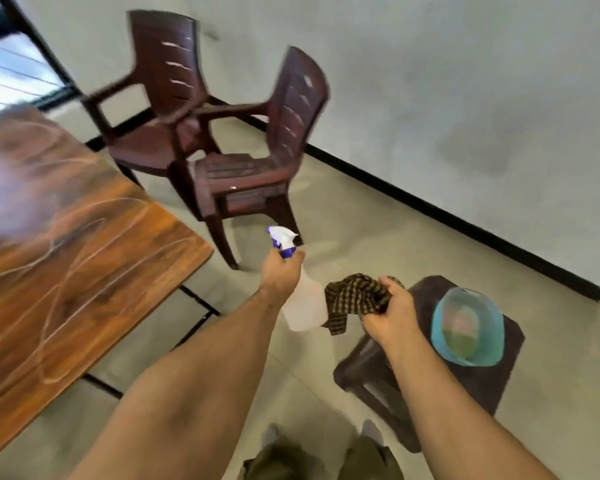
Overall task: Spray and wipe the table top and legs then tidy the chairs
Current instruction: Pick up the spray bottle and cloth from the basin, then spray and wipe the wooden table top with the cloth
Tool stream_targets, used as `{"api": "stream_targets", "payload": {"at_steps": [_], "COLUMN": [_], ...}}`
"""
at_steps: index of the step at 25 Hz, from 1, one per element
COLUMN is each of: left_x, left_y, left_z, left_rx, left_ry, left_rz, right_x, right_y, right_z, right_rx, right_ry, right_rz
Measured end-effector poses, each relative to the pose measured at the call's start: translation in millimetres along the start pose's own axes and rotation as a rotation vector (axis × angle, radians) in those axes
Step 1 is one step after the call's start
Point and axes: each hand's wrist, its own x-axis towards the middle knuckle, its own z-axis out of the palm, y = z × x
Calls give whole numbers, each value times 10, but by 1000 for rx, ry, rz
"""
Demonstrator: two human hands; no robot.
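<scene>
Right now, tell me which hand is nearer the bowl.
Right. The right hand, holding the cloth, is beside the bowl; the left hand, gripping the bottle, is farther left.

Bare forearms [201, 368] fill the lower half of frame, with some dark hair on them. Left hand [279, 271] and right hand [392, 313] bare. Olive-green trousers [371, 459] at bottom centre, creased. Light grey footwear [371, 432] just above them, blurred; shoes or socks unclear.
</scene>
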Motion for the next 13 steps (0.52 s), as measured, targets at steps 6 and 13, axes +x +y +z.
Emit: {"api": "stream_targets", "payload": {"at_steps": [6,13], "left_x": [-25,148], "left_y": [-450,-602], "left_z": [-1433,-2443], "left_rx": [67,259], "left_ry": [131,262], "left_rz": [-103,-260], "right_x": [35,150], "right_y": [1214,2142], "right_z": [587,1312], "right_rx": [-46,-391], "right_ry": [-159,-277], "right_rz": [12,241]}}
